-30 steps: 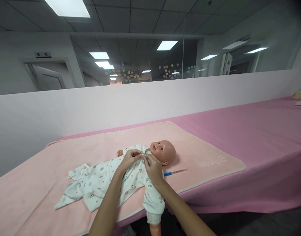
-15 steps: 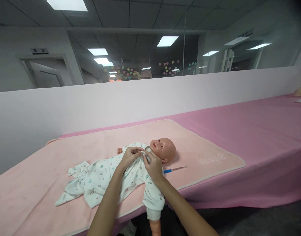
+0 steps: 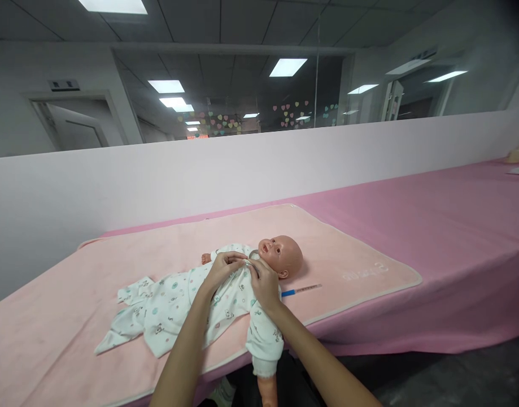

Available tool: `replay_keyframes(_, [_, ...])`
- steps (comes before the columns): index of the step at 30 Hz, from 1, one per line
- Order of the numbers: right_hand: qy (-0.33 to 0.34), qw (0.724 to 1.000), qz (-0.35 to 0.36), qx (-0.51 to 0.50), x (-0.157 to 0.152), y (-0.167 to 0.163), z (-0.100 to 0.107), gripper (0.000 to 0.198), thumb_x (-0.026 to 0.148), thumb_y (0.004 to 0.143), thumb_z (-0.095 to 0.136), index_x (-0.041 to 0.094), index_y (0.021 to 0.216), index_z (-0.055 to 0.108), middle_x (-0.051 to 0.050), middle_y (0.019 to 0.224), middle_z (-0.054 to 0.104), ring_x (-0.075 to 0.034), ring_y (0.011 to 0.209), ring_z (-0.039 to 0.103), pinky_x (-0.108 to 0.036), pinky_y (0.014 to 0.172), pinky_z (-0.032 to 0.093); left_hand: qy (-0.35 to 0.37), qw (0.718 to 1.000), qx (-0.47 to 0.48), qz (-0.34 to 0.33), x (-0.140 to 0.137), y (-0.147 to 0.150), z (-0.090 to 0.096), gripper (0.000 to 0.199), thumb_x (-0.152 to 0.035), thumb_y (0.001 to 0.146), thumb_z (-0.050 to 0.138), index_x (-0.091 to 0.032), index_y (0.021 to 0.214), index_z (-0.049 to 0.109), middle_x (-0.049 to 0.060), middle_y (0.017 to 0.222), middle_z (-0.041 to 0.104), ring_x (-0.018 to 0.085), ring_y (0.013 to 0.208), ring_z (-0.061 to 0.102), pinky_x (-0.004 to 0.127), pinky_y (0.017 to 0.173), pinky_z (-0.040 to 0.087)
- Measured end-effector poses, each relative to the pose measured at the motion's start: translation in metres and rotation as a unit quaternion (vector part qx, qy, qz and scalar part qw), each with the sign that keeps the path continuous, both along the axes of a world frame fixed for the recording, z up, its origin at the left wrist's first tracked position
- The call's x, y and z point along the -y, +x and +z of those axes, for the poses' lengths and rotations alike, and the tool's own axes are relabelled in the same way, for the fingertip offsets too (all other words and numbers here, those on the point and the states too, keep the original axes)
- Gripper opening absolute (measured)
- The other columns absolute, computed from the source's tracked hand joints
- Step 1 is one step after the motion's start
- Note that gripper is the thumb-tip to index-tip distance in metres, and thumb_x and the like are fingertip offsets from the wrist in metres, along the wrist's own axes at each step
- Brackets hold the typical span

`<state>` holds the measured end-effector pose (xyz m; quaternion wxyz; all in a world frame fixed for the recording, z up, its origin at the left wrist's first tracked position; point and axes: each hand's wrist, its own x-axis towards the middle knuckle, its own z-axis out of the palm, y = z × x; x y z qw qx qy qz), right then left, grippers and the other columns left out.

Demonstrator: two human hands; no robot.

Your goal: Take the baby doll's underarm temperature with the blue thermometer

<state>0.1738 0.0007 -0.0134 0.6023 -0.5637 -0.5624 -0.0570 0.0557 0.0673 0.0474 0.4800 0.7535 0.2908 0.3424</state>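
Interior resembling a baby-care training room. Beneath the grip, a dressed doll lies on a mat over a pink-covered table. Beyond the grip, above a white wall, long glass shows heart stickers and panel lights.

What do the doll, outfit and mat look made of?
Doll: likely vinyl or hard plastic, low sheen; smooth surface with soft highlights.
Outfit: matt, thin fabric, perhaps cotton knit; it wrinkles softly and bears a small print.
Mat: matt fabric, possibly plush; creased, with a pale bound edge. Backing not visible.
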Motion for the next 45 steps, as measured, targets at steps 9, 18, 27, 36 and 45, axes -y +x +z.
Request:
replay_keyframes(9, [-0.028, 1.000, -0.006, 0.012, 0.0022, -0.0015, 0.0016, 0.026, 0.027, 0.088, 0.037, 0.019, 0.094, 0.061, -0.005, 0.085, 0.066, -0.016, 0.077, 0.060, -0.022, 0.068, 0.041, 0.025, 1.000, -0.007, -0.006, -0.0019, 0.0008, -0.0012, 0.033, -0.037, 0.068, 0.065, -0.012, 0.089, 0.069, 0.009, 0.083, 0.070, 0.019, 0.079, 0.062, 0.027, 0.072, 0.048])
replay_keyframes(18, [-0.038, 0.998, -0.039, 0.033, 0.0029, -0.0026, 0.0037, 0.032, 0.028, 0.091, 0.030, 0.019, 0.076, 0.056, -0.002, 0.070, 0.059, -0.013, 0.061, 0.054, -0.021, 0.056, 0.034, 0.082, 0.995, -0.047, -0.019, 0.0001, 0.0003, 0.0005, 0.035, -0.043, 0.072, 0.060, -0.014, 0.089, 0.070, 0.007, 0.083, 0.069, 0.019, 0.079, 0.059, 0.027, 0.072, 0.045])
replay_keyframes(27, [-0.006, 1.000, -0.008, -0.010, 0.0007, -0.0029, 0.0017, 0.023, 0.026, 0.087, 0.038, 0.018, 0.083, 0.059, -0.004, 0.078, 0.065, -0.016, 0.072, 0.059, -0.022, 0.065, 0.040, 0.094, 0.993, -0.063, -0.011, 0.0005, -0.0018, -0.0009, 0.039, -0.040, 0.067, 0.066, -0.012, 0.094, 0.069, -0.002, 0.050, 0.053, 0.008, 0.049, 0.041, 0.021, 0.048, 0.031])
replay_keyframes(36, [-0.005, 0.999, 0.006, -0.040, 0.0037, -0.0031, 0.0045, 0.021, 0.026, 0.083, 0.043, 0.018, 0.083, 0.062, -0.004, 0.077, 0.066, -0.015, 0.067, 0.059, -0.022, 0.063, 0.040, 0.135, 0.989, -0.059, 0.019, -0.0005, 0.0006, -0.0057, 0.033, -0.036, 0.069, 0.061, -0.012, 0.090, 0.070, 0.003, 0.064, 0.064, 0.011, 0.056, 0.048, 0.022, 0.052, 0.035])
replay_keyframes(45, [-0.002, 0.999, 0.022, -0.043, 0.0036, -0.0016, 0.0040, 0.028, 0.028, 0.087, 0.036, 0.018, 0.084, 0.061, -0.004, 0.077, 0.065, -0.014, 0.070, 0.059, -0.022, 0.063, 0.039, 0.140, 0.988, -0.059, -0.001, 0.0021, 0.0000, -0.0019, 0.032, -0.036, 0.073, 0.059, -0.012, 0.092, 0.068, 0.001, 0.059, 0.058, 0.008, 0.054, 0.041, 0.020, 0.050, 0.031])
